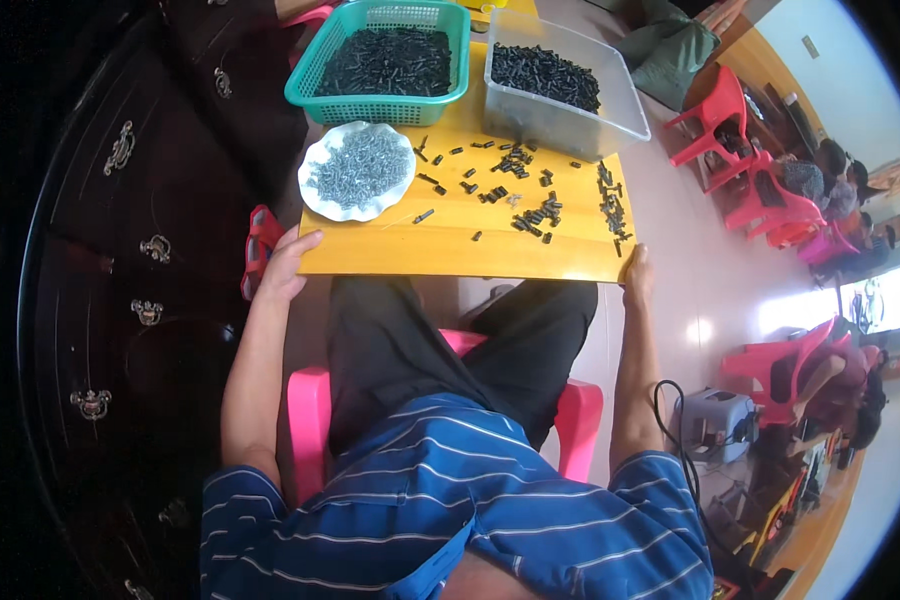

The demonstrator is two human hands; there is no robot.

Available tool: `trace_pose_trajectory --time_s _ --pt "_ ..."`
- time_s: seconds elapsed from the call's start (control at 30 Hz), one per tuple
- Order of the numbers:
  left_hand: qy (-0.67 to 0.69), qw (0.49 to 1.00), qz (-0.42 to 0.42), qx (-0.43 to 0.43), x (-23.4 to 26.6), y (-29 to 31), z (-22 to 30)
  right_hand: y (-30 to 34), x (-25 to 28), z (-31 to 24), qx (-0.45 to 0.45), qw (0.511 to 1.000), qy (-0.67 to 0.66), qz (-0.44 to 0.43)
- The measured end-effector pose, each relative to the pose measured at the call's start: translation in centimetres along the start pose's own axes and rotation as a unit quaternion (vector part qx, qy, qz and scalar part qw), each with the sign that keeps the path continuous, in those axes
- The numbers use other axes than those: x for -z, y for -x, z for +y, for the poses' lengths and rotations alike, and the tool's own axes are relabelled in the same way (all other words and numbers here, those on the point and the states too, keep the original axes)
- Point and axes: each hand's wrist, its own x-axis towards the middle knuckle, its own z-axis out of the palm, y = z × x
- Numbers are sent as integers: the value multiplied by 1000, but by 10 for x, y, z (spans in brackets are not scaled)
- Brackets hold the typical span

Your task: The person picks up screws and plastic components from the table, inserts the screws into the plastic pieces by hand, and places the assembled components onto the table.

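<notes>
My left hand [288, 265] is closed on the near left corner of a yellow table [370, 255], thumb over the top. At the near right corner, my right hand [638, 268] grips the same table's edge; its fingers are partly hidden. By my left hand, a white scalloped plate [326, 204] bears a heap of small silvery metal pieces. Small black cylindrical parts [540, 215] lie scattered over the middle and right of the tabletop. One single black piece with a metal tip [424, 216] rests right of the plate.
A green basket [370, 113] and a clear plastic bin [570, 130], both full of black parts, stand at the far side. Dark drawers [120, 250] line the left. Pink chairs [720, 120] and other people [830, 385] are at the right, near a grey machine [718, 420].
</notes>
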Motion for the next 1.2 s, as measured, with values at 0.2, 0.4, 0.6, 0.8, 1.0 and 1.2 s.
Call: trace_pose_trajectory --time_s 0.2,0.4,0.6,0.8,1.0,1.2 --pt "-12 1000 -18 -2 1 -1 -2 -6 0 5 -15 999 -25 14" --pt "2 999 -36 -17 2 3 -3 -11 0 3 -24 1000 -19 -2" --pt "11 999 -24 -26 -3 5 -3 0 1 5 6 1000 -27 -2" --pt "11 999 -34 -27 6 1 -6 1 4 2 -10 999 -18 -29" --pt "4 999 -33 -23 2 0 -2 -1 4 8 -7 1000 -15 -19" --pt "5 999 -32 -24 2 -1 -3 -1 5 13 -14 999 -40 -21"
